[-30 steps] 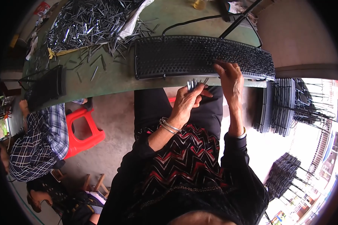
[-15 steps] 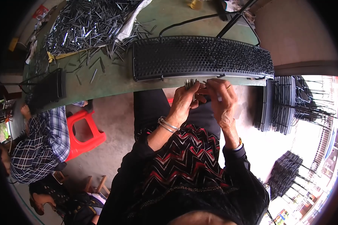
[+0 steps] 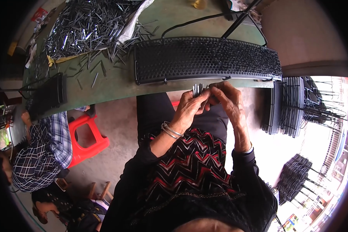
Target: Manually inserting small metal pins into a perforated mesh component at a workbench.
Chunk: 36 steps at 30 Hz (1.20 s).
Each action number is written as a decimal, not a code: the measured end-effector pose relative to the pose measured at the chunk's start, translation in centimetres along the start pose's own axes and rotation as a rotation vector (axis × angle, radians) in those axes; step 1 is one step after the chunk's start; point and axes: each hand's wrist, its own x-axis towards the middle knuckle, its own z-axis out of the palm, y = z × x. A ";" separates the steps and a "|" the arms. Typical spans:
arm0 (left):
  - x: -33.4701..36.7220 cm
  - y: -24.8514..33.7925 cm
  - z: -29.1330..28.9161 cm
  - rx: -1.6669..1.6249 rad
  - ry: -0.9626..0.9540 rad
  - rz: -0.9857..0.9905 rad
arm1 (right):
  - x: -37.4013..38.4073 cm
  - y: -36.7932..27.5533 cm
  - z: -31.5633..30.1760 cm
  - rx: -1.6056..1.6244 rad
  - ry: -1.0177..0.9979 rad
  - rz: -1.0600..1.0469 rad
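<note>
A small bundle of thin grey metal-looking strips [image 3: 197, 89] stands up between the fingers of my left hand [image 3: 186, 110], which is closed round it. My right hand [image 3: 231, 101] is beside it with thumb and fingers pinched together, close to the left fingertips; what the pinch holds is hidden. Both hands are over my lap, just off the table's near edge. Directly beyond them lies a long black perforated panel [image 3: 170, 62]. Many of its holes toward the right look filled with small dark pieces.
A large heap of loose strips [image 3: 89, 29] lies on a sack on the green table [image 3: 114, 85], some scattered around. Black frame bars [image 3: 236, 27] rise behind the panel. Stacked panels [image 3: 292, 102] stand at right. A co-worker's checked sleeve [image 3: 60, 133] and a red stool [image 3: 100, 143] are at left.
My right hand has come in toward the left, its fingers now pinched by the left fingertips. The strips in my left hand show more above the fingers.
</note>
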 end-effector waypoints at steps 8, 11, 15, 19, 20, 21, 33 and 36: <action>-0.1 -0.2 0.5 0.052 0.050 0.024 | 0.6 0.7 -0.5 0.095 -0.112 0.083; -0.1 -0.1 0.5 0.067 0.072 0.023 | 0.5 0.5 -0.3 0.033 -0.078 0.089; 0.0 -0.4 0.5 0.083 0.059 0.059 | 0.7 0.9 -0.6 0.037 -0.060 0.081; 0.2 -0.6 0.5 0.101 0.057 0.025 | 1.2 0.6 -1.3 -0.126 -0.087 0.088; 0.3 -0.7 0.5 0.102 0.056 0.023 | 1.2 0.5 -1.4 -0.126 -0.086 0.090; 0.4 -0.6 0.5 0.081 0.083 0.015 | 1.3 0.2 -1.6 -0.134 -0.056 0.052; 1.0 -1.7 -0.2 -0.147 0.049 0.049 | 4.9 -1.2 -3.2 -0.589 0.372 -0.547; 0.7 -1.7 -0.2 -0.157 0.049 0.033 | 5.9 -0.8 -3.4 -0.603 0.297 -0.565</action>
